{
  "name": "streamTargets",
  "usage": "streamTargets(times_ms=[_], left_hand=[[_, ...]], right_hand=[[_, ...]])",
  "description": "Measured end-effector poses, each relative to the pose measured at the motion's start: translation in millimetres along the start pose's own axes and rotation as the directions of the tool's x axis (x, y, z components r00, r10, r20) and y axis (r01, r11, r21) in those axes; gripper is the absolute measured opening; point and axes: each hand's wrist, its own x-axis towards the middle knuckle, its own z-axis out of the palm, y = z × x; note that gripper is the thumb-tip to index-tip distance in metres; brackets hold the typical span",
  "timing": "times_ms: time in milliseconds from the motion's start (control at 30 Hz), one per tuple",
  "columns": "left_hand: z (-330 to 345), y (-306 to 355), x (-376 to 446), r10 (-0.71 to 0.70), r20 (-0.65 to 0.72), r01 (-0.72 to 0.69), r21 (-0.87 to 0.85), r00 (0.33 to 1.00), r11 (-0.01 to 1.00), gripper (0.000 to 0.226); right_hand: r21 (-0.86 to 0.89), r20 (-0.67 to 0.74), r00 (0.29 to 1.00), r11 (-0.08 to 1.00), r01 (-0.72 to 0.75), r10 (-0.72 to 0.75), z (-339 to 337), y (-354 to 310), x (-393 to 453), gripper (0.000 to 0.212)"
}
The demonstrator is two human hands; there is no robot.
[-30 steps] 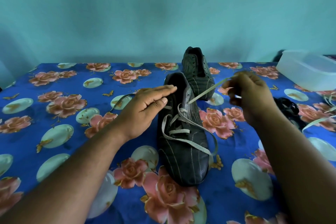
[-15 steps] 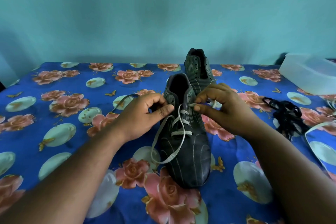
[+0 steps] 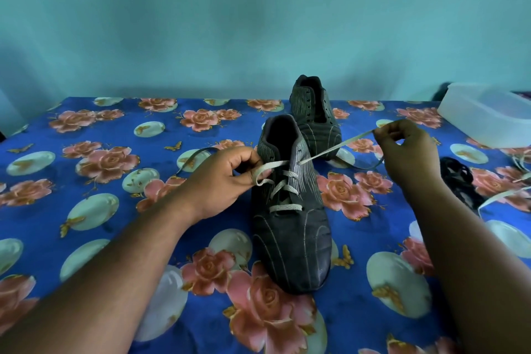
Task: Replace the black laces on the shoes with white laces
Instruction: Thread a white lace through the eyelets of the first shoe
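Dark grey shoe [image 3: 290,227] with pale pinstripes, centre frame; white lace [image 3: 283,191]; blue floral cloth [image 3: 94,210] with pink roses, pale ovals; black laces [image 3: 457,178], right edge; teal wall [image 3: 201,23].

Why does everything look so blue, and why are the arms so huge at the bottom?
Head view: a bluish tint covers the wall and tablecloth; the wide lens stretches the edges, so the forearms look huge; the near shoe and white lace are fairly sharp, the plastic box softer.
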Motion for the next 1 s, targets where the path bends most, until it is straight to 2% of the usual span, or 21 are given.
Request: streamTargets(times_ms=[67, 133, 167, 233, 300, 367, 433, 467, 533, 633, 700, 867, 933, 1000], left_hand=[[0.0, -0.3, -0.2, 0.008, -0.002, -0.008, 0.0, 1.0, 1.0, 0.012], [-0.2, 0.3, -0.4, 0.017, 0.004, -0.017, -0.003, 1.0, 1.0, 0.013], [-0.4, -0.2, -0.2, 0.023, 0.001, -0.023, 0.0, 1.0, 1.0, 0.015], [0.0, 0.3, -0.2, 0.021, -0.003, -0.021, -0.003, 1.0, 1.0, 0.013], [0.3, 0.5, -0.2, 0.027, -0.011, -0.028, -0.015, 1.0, 1.0, 0.014], [0.8, 1.4, -0.1, 0.03, -0.013, -0.031, -0.026, 0.999, 0.999, 0.016], [1.6, 1.0, 0.5, 0.027, -0.004, -0.027, -0.035, 1.0, 0.999, 0.016], [1.4, 0.1, 0.8, 0.018, -0.001, -0.018, -0.031, 1.0, 0.999, 0.02], [-0.2, -2.4, 0.9, -0.001, 0.015, 0.001, -0.037, 1.0, 0.999, 0.027], [-2.2, -0.6, -0.3, -0.008, 0.035, 0.01, -0.045, 0.999, 0.999, 0.021], [-2.7, 2.3, -0.9, -0.031, 0.032, 0.033, -0.05, 0.999, 0.998, 0.019], [-3.3, 1.4, -1.5, -0.038, 0.005, 0.039, -0.053, 0.999, 0.998, 0.019], [-3.0, 0.0, -1.7, -0.032, -0.004, 0.032, -0.056, 0.999, 0.998, 0.023], [-1.9, 0.2, -1.6, -0.024, -0.012, 0.024, -0.042, 1.0, 0.999, 0.021]], right_hand=[[-0.142, -0.022, 0.997, 0.987, 0.069, -0.073, 4.9, -4.7, -6.1, 0.018], [-0.091, 0.016, 0.959, 0.955, 0.284, -0.284, 10.5, -16.6, -16.9, 0.025], [-0.022, 0.061, 0.906, 0.907, 0.421, -0.419, 12.5, -24.6, -23.6, 0.027], [0.081, 0.205, 0.746, 0.77, 0.633, -0.634, 18.1, -32.4, -33.9, 0.03], [0.123, 0.317, 0.618, 0.677, 0.726, -0.72, 25.2, -33.0, -36.8, 0.026], [0.158, 0.335, 0.578, 0.649, 0.744, -0.744, 28.2, -34.1, -37.7, 0.016], [0.193, 0.318, 0.594, 0.664, 0.722, -0.739, 26.6, -32.9, -36.9, 0.011], [0.207, 0.312, 0.625, 0.693, 0.69, -0.715, 24.3, -31.8, -35.6, 0.008], [0.212, 0.308, 0.703, 0.767, 0.606, -0.641, 18.7, -26.5, -30.0, 0.008], [0.168, 0.267, 0.842, 0.883, 0.439, -0.47, 9.6, -13.3, -14.4, 0.006], [0.124, 0.222, 0.896, 0.923, 0.365, -0.385, 6.4, -5.1, -6.3, 0.009], [-0.066, 0.201, 0.918, 0.93, 0.362, -0.343, 17.4, -3.8, -10.2, 0.005], [-0.051, 0.195, 0.902, 0.914, 0.402, -0.386, 18.4, -10.4, -17.1, 0.017], [0.045, 0.22, 0.842, 0.868, 0.495, -0.492, 16.0, -18.4, -24.7, 0.027]])
